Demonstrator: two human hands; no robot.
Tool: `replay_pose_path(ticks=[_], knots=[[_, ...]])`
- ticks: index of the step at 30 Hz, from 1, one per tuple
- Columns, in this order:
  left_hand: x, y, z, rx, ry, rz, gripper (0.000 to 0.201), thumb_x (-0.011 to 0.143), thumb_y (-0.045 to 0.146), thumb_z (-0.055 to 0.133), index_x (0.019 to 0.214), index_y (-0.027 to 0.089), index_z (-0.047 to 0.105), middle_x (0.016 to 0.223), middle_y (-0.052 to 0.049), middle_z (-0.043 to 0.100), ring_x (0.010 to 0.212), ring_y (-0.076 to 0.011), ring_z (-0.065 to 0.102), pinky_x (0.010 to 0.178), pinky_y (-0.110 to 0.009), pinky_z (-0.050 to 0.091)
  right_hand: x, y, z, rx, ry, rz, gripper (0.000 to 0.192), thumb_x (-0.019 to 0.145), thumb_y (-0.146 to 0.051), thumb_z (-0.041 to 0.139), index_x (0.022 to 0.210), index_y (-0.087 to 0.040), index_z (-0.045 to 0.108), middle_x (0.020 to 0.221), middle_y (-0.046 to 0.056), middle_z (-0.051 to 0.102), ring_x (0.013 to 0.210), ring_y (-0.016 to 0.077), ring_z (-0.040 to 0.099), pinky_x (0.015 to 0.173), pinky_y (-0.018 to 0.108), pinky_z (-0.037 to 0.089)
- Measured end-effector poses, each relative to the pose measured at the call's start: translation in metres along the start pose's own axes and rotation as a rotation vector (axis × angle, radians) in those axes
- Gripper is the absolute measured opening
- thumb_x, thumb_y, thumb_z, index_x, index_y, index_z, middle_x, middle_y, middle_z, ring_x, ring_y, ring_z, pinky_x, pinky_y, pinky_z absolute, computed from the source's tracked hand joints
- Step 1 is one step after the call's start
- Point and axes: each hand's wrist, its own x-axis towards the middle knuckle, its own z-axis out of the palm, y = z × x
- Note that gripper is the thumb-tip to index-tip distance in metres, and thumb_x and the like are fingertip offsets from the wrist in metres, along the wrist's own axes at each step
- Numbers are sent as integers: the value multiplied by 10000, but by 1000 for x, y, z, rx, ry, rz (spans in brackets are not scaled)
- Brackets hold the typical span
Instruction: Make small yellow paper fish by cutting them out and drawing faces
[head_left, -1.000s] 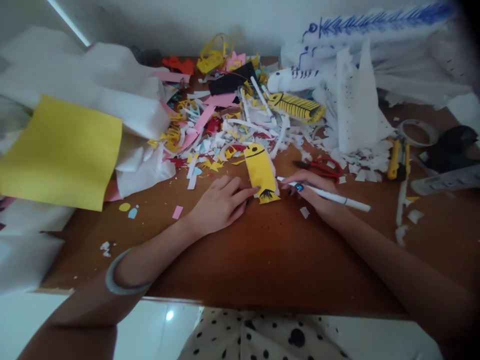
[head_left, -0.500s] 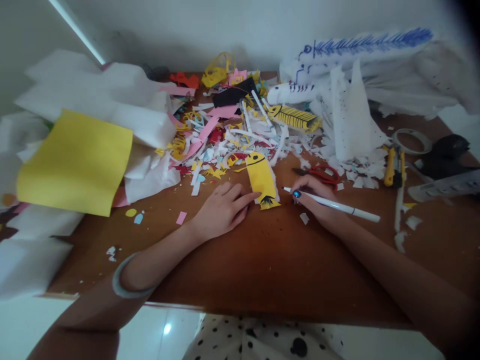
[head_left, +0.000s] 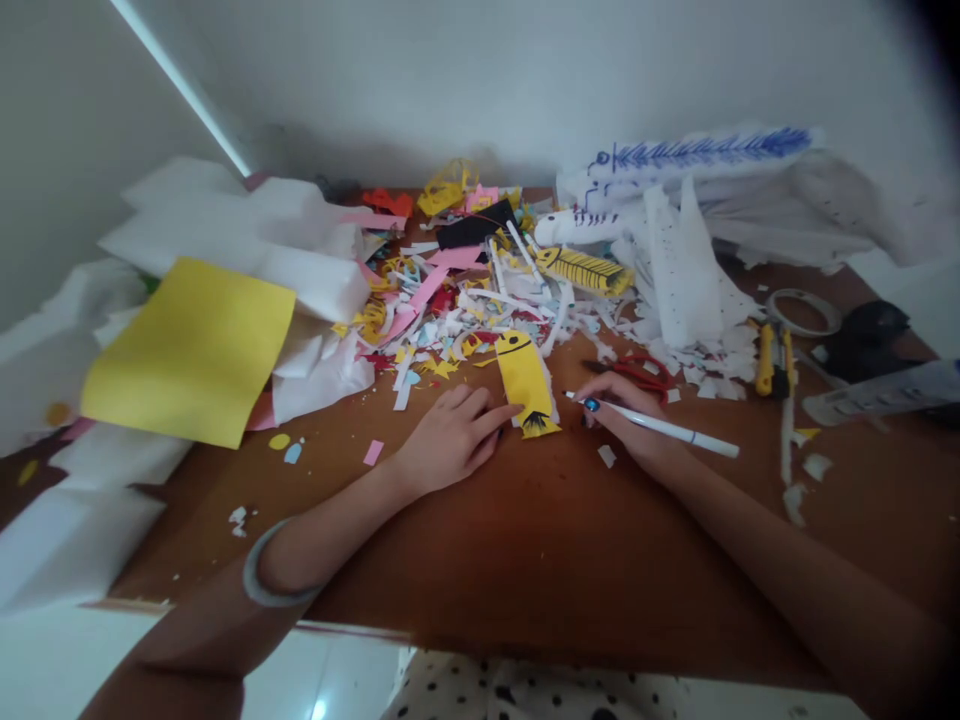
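A yellow paper fish lies on the brown table, with a black eye and gill line at its far end and a black-striped tail at its near end. My left hand rests on the table beside it, holding nothing, its index fingertip pressing on the fish just above the tail. Between the fingers of my right hand is a white marker pen. Its dark tip points left, a little apart from the fish's right edge. Behind that hand lie red-handled scissors, partly hidden by it.
Paper scraps heap up behind the fish, with another yellow striped fish among them. A yellow sheet lies on white paper at left. To the right are a yellow cutter, a tape roll and crumpled white paper.
The camera view has tilted up slightly, so the table scene sits lower in the picture. Both hands, the pen and the fish keep nearly the same places relative to each other.
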Motion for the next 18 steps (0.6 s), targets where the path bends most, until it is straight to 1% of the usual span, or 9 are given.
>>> replay_pose_path(ticks=[3,8,12,18], knots=[[0,1,0,-1,10,0,405,963,232,422,1354,230,530,972,-79,570,864,-197,492,818,-351,435,0,-2,0,0,0,12,171,900,-368,578,918,-216,654,707,0,605,654,148,566,591,257,437],[-1,2,-1,-8,7,-4,407,961,223,423,1354,230,528,976,-80,573,884,-203,497,815,-345,434,0,1,1,18,-2,10,189,895,-386,575,927,-224,666,715,7,612,668,165,576,610,277,446],[-1,1,0,-14,-6,-8,409,969,223,411,1364,231,516,989,-78,571,888,-200,498,819,-342,423,1,4,2,47,15,-2,177,895,-379,582,944,-227,656,730,6,617,668,154,574,615,272,451],[-1,1,0,-18,3,-6,401,968,229,415,1354,227,524,979,-77,567,881,-204,492,826,-351,428,1,1,1,53,6,-8,157,883,-353,593,947,-224,654,744,7,615,668,150,583,612,270,467]])
